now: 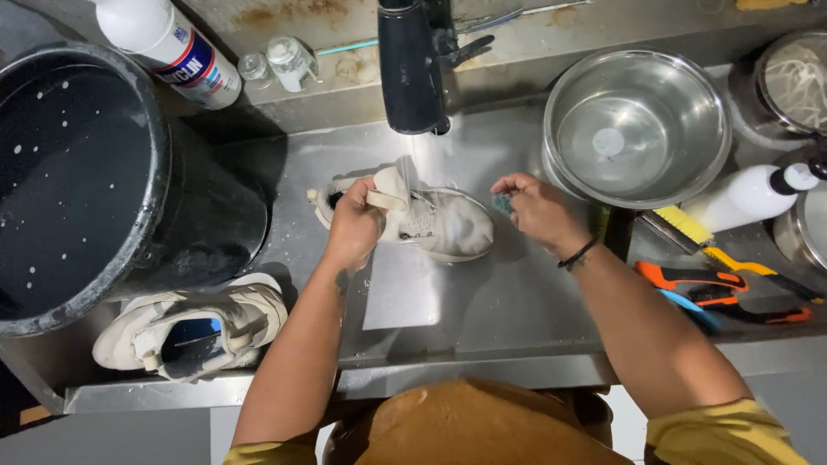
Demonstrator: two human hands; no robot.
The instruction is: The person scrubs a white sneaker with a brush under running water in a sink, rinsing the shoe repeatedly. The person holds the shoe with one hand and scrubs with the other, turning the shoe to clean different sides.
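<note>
— Where is your left hand (353, 226) right now?

— Your left hand is clenched on the tongue and collar of the pale sneaker (431, 222), which lies on its side in the middle of the steel worktop (482, 301), just below the dark tap (412, 69).

— And your right hand (536, 207)?

— It is closed around a small blue-green scrubber (502, 203), held just beside the sneaker's toe; whether it touches the shoe, I cannot tell.

— What else is around you?

— The second sneaker (194, 325) rests at the worktop's front left edge, against the big black bucket (86, 181). A steel bowl (637, 125) sits to your right, with a white squeeze bottle (749, 196) and the brushes (724, 284) near your right forearm.
</note>
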